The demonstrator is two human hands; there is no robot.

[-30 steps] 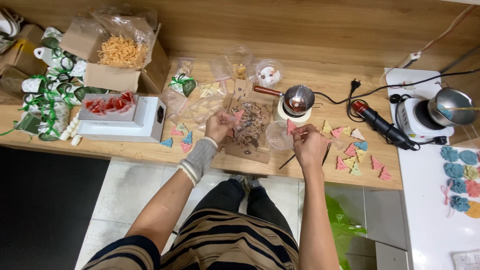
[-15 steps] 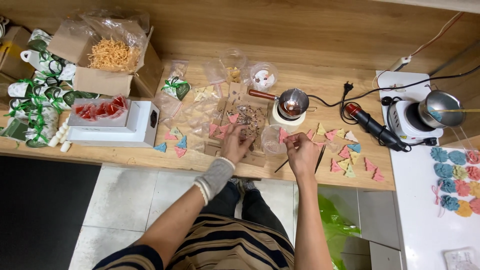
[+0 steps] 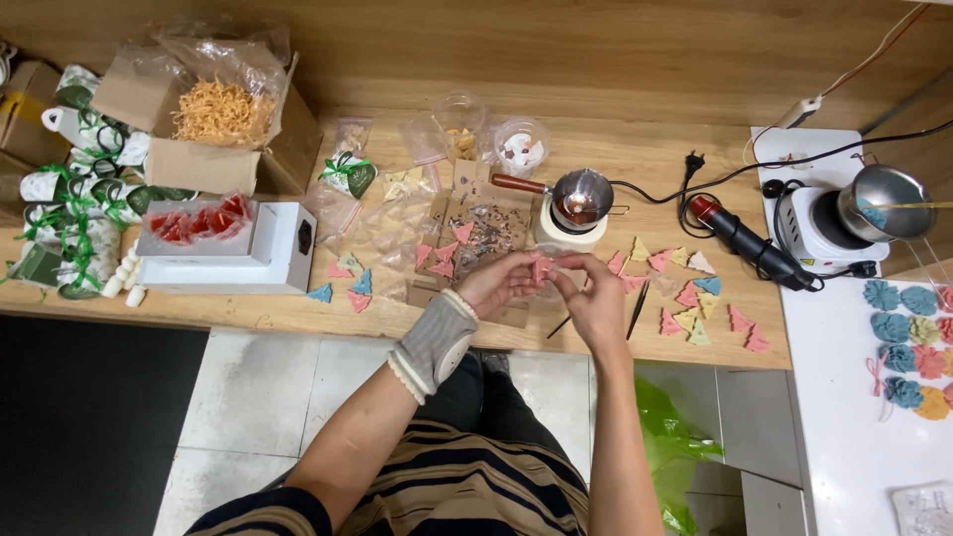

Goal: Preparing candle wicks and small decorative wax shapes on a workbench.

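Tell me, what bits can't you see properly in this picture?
Head view only:
- Pink piece: mostly covered by the left hand and right hand.
- Metal pot contents: too small to tell.
- Flower shapes: cut off by the right edge.
- Wrapped bundles: cut off at left edge.

small pink piece (image 3: pixel 541 268) mostly hidden between fingertips, perhaps triangular, bottom-right packet (image 3: pixel 925 508) cut off

Wooden bench (image 3: pixel 635 149) (matt), shiny metal pot (image 3: pixel 582 197).

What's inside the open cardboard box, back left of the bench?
The cardboard box holds a clear plastic bag with a heap of orange-yellow shredded strands in it. Whatever lies beneath the strands is covered, so the bottom of the box can't be seen.
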